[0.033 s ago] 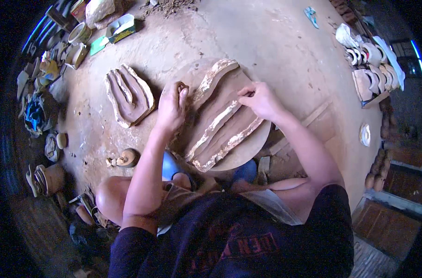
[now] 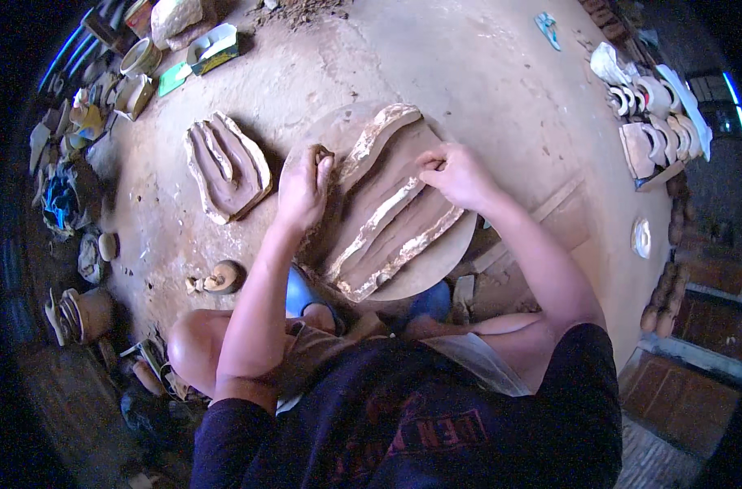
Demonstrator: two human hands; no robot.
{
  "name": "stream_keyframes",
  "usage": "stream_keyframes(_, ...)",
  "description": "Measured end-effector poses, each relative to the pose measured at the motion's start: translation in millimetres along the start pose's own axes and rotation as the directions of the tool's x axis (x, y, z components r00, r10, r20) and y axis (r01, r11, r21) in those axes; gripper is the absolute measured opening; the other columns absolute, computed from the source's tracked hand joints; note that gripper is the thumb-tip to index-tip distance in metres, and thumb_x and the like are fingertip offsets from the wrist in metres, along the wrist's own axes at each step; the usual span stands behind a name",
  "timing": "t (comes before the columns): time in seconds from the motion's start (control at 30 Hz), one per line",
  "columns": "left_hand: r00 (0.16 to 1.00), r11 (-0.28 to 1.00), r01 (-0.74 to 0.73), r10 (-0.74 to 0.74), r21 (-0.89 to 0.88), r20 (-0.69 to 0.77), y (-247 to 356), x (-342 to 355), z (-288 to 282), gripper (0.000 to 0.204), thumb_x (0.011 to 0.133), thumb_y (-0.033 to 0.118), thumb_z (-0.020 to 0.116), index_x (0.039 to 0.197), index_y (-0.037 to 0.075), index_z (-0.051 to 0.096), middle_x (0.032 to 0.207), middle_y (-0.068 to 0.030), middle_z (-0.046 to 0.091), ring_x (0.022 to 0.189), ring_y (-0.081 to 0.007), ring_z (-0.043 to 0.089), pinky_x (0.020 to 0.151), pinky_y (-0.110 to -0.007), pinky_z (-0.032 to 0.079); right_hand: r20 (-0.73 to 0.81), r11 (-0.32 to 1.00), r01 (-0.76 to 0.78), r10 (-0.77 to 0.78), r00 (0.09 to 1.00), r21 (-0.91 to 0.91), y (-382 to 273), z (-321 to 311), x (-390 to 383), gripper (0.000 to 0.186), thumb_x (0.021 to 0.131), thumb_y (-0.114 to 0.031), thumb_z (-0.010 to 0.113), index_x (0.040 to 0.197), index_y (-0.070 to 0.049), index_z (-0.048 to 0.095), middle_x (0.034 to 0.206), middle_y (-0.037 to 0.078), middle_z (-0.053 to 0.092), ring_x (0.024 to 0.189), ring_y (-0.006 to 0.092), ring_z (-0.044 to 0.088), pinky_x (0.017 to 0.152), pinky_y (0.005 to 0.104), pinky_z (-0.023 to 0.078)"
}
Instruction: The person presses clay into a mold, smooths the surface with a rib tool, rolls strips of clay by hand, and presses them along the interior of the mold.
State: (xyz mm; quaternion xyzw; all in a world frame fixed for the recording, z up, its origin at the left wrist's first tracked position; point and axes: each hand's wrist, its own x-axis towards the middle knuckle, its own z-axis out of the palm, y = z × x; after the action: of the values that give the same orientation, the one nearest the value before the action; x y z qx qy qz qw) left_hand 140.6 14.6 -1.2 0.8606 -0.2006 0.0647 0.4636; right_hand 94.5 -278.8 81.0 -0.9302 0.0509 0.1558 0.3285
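Observation:
A large brown clay-like mould (image 2: 373,196) with raised, pale, rough-topped ridges lies on a round board (image 2: 436,273) in front of me. My left hand (image 2: 306,189) is at the board's left side, its fingers curled closed; a bit of something brown shows at the fingertips, too small to name. My right hand (image 2: 456,175) pinches thumb and fingers together close to the upper end of the middle ridge (image 2: 379,218). What lies inside that pinch is hidden. To the left, a smaller mould (image 2: 227,167) of similar make rests on the floor.
A round wooden-looking piece (image 2: 223,278) lies by my left knee. Bowls (image 2: 140,58), a box (image 2: 212,49) and a green lid-like piece (image 2: 174,79) stand at far left. Curved pale pieces (image 2: 660,138) are stacked at right, near a small pale dish (image 2: 641,236). A flat board (image 2: 550,224) lies beyond my right forearm.

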Motion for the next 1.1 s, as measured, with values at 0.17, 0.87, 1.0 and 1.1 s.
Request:
stream_keyframes(0.17,0.998,0.996,0.037,-0.04,0.082,0.041,-3,0,3,0.032,0.107,0.035,0.051,0.115,0.005,0.06,0.093,-0.0281,0.067,0.092,-0.0492,0.064,0.08,-0.055,0.048,0.203,0.98,0.032,0.009,0.979,-0.196,-30,-10,8,0.049,0.081,-0.023,0.066,0.128,-0.01,0.072,0.105,0.024,0.074,0.096,0.0346,0.073,0.091,0.0409,0.056)
stream_keyframes(0.87,0.966,0.974,0.225,-0.224,0.008,0.126,8,-18,0,0.036,0.109,0.037,0.045,0.121,0.004,0.056,0.105,-0.0302,0.067,0.1,-0.0482,0.064,0.085,-0.055,0.049,0.384,0.951,0.219,-0.122,0.915,-0.22,-67,48,-7,0.066,0.079,-0.026,0.065,0.131,0.013,0.059,0.078,0.031,0.068,0.075,0.0363,0.073,0.075,0.0422,0.058)
stream_keyframes(1.0,0.957,0.961,0.271,-0.276,0.06,0.088,14,-27,-2,0.036,0.109,0.038,0.043,0.122,0.009,0.06,0.105,-0.0273,0.067,0.1,-0.0471,0.065,0.089,-0.054,0.049,0.477,0.891,0.208,0.011,0.879,-0.403,-93,56,-12,0.065,0.078,-0.026,0.066,0.126,0.018,0.06,0.091,0.037,0.068,0.093,0.0435,0.073,0.084,0.0481,0.058)
stream_keyframes(1.1,0.936,0.94,0.34,-0.335,-0.027,0.111,11,-37,3,0.035,0.11,0.037,0.042,0.124,0.009,0.057,0.103,-0.0281,0.067,0.099,-0.0486,0.064,0.088,-0.055,0.049,0.476,0.854,0.241,0.009,0.879,-0.461,-100,66,-23,0.047,0.076,-0.023,0.065,0.106,0.013,0.07,0.093,0.032,0.071,0.087,0.0431,0.073,0.078,0.0501,0.059)
